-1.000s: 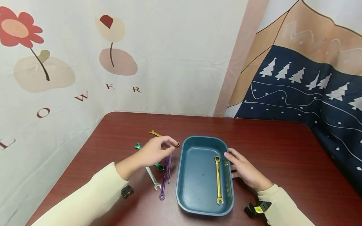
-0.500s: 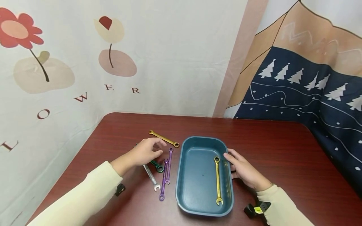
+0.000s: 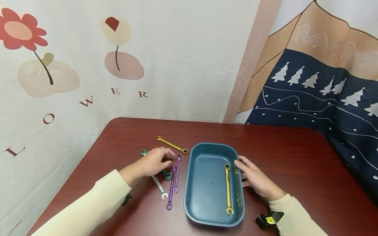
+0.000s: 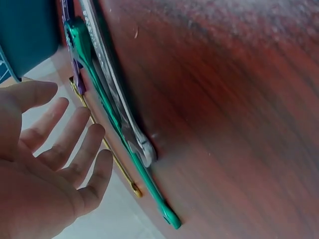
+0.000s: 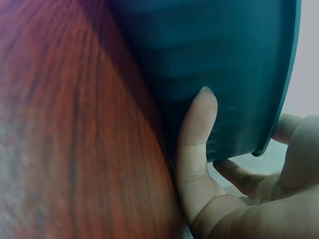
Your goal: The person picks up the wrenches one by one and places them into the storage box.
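My left hand [image 3: 156,161] hovers over the wrenches left of the tray, its fingers loosely bent and holding nothing. Under it lie a green wrench [image 4: 107,104], partly hidden in the head view, and a silver wrench [image 3: 159,186]. Two purple wrenches, one nearer [image 3: 171,191] and one farther [image 3: 178,170], lie side by side just right of the hand. Beyond the fingertips is a gold wrench [image 3: 171,144]. My right hand [image 3: 257,178] holds the blue plastic tray [image 3: 189,183] by its right side, thumb at the rim and fingers against the outer wall. Inside lies another gold wrench [image 3: 228,190].
Everything stands on a dark red wooden table [image 3: 295,157]. Behind it hangs a pale curtain [image 3: 183,65] with printed flowers, and a navy cloth with trees [image 3: 310,95] is at the right. Each wrist wears a small black camera [image 3: 267,219].
My left hand has drawn back from the far gold wrench, moving left and toward me, then shifted slightly right again. The right hand and tray keep their place.
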